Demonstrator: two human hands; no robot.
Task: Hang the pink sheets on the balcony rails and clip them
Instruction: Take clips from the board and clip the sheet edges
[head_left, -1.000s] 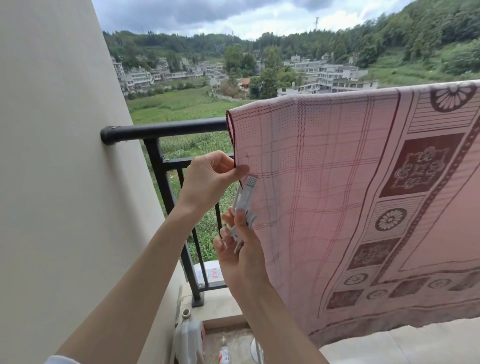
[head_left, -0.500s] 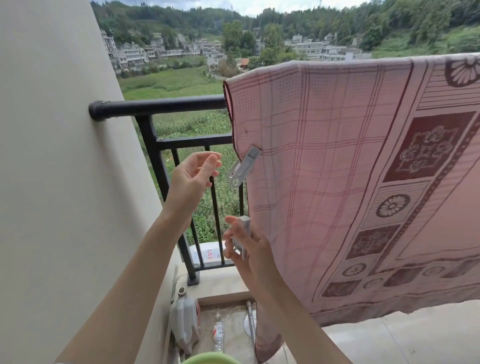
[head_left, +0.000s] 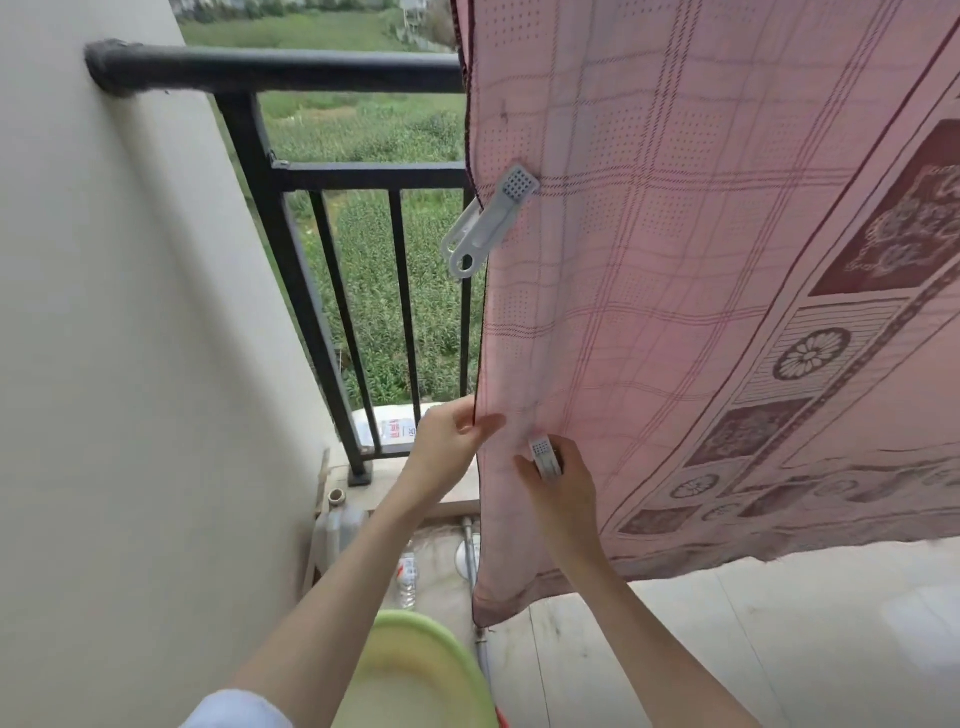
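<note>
Head view, looking down past my own arms on a balcony. Nearest to me, at the bottom edge, sits a pale green basin (head_left: 415, 670), and a bit of my white sleeve (head_left: 236, 709) shows beside it. My two bare forearms reach forward from there.

My right hand (head_left: 558, 480) is curled closed around a white clothes clip (head_left: 543, 454), whose ridged tip pokes up above my fingers and rests against the front of the pink sheet (head_left: 701, 312). My left hand (head_left: 447, 441) is just to the left of it, thumb and fingertips pressed together, pinching the sheet's left edge low down.

The pink sheet hangs in front of me and fills the right side of the picture. It has a checked pattern with dark maroon flower panels along its border, and its lower corner droops toward the tiled floor.

Higher up on the same left edge, a second white clip (head_left: 488, 221) is fastened to the cloth, tilted, its handles sticking out to the lower left.

On the floor by the cream wall (head_left: 130, 364) stand a plastic jug (head_left: 335, 525) and a small bottle (head_left: 408, 571).

Beyond is the black balcony railing (head_left: 275, 70), its top bar running from the wall to behind the sheet, with green fields far below.
</note>
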